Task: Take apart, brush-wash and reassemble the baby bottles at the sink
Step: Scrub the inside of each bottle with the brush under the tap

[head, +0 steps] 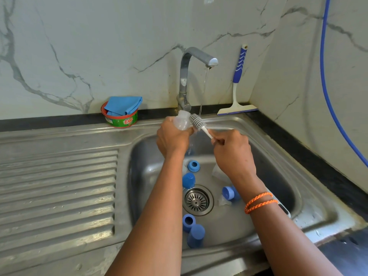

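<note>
Clear bottle [180, 121] gripped in left hand [172, 139], right hand [232, 150] clutching brush [198, 123] beside its neck

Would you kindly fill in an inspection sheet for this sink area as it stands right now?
Surface: steel sink with ribbed drainboard on the left; tap running a thin stream.
Job's things: clear bottle held under the tap; grey brush at its mouth; blue caps and rings and clear parts loose in the basin around the drain.
Clutter: soap tub with blue cloth on the back ledge; squeegee leaning in the corner.
Grippers: left hand grips the bottle; right hand grips the brush handle.
Cables: blue hose down the right wall.
Surroundings: marble-pattern wall tiles.
</note>
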Motion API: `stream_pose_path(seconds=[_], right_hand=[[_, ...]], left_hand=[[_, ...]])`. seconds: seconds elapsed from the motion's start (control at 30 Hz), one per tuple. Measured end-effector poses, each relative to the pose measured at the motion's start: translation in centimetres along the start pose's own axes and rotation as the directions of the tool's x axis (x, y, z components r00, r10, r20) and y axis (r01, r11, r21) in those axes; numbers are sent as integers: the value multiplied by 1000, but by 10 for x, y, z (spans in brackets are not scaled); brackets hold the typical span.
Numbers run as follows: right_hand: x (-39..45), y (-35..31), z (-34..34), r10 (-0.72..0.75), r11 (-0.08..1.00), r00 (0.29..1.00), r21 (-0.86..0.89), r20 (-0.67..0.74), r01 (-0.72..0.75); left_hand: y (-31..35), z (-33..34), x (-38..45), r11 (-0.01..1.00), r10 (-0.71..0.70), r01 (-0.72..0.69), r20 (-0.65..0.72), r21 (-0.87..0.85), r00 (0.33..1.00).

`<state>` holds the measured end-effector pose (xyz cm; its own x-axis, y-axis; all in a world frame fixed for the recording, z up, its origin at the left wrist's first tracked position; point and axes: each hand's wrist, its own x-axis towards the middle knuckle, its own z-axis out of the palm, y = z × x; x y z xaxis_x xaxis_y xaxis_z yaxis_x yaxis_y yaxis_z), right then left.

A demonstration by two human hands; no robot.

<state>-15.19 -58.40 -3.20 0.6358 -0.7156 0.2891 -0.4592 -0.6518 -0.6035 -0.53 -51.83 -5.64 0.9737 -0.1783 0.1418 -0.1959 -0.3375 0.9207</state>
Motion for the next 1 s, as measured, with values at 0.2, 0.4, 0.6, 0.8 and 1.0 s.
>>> stream_pose_path(seconds=[0.2, 0.4, 0.6, 0.8, 1.0], right_hand=[[3, 7, 0, 69, 998, 997, 10, -41, -68], [12, 19, 4, 79, 993, 995, 96, -57, -73], [14, 19, -4, 60, 983, 996, 176, -71, -47], [14, 15, -5, 5, 986, 1000, 168, -27, 0], [22, 21, 0, 38, 986, 999, 165, -18, -34]], left_hand=[[1, 0, -1, 994, 76, -65, 130, -90, 989], [6, -6, -3, 938, 89, 55, 391, -343, 916], [12, -20, -4, 860, 60, 305, 675, -409, 735], [16, -29, -13, 776, 133, 491, 864, -396, 485], [22, -20, -15, 721, 99, 512, 801, -467, 591]])
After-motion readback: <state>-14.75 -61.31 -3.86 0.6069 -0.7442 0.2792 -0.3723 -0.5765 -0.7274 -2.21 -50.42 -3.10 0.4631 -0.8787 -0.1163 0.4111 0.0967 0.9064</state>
